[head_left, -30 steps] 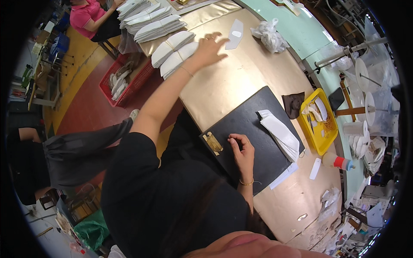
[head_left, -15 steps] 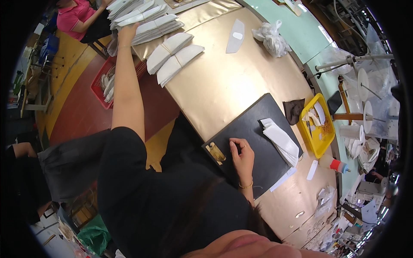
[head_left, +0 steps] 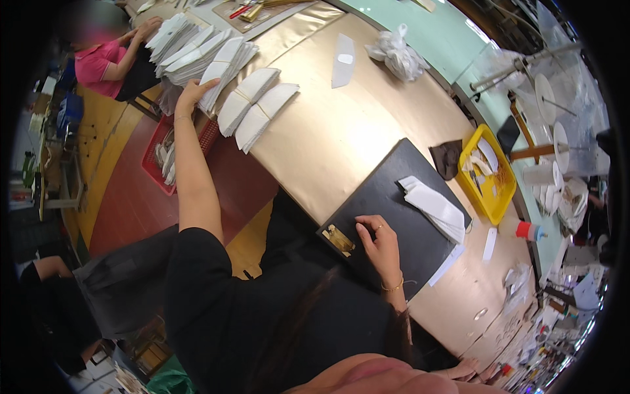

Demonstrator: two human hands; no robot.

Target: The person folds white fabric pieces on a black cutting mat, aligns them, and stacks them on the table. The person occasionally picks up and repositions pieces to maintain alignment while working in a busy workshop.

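Observation:
My left hand (head_left: 194, 96) reaches to the far left end of the table, its fingers closed on the near end of a bundle of white cut pieces (head_left: 224, 67). Two banded bundles of curved white pieces (head_left: 249, 108) lie just to the right of it. More white stacks (head_left: 187, 49) are behind. My right hand (head_left: 382, 248) rests on a black board (head_left: 413, 203), fingers loosely curled, with nothing visible in them. On that board, right of the hand, lies a small folded stack of white pieces (head_left: 434, 209).
A yellow tray (head_left: 497, 205) with scraps and a tool stands right of the board, by a dark cloth patch (head_left: 446, 159). A red basket (head_left: 152, 167) sits below the table's left edge. A pale template (head_left: 342, 62) and crumpled plastic bag (head_left: 399, 54) lie farther back. A person in pink (head_left: 98, 69) sits far left.
My left hand has drawn back toward me along the stacks, and the bundle at its fingers has turned and come nearer. My right hand stays on the board. The whole view has shifted slightly.

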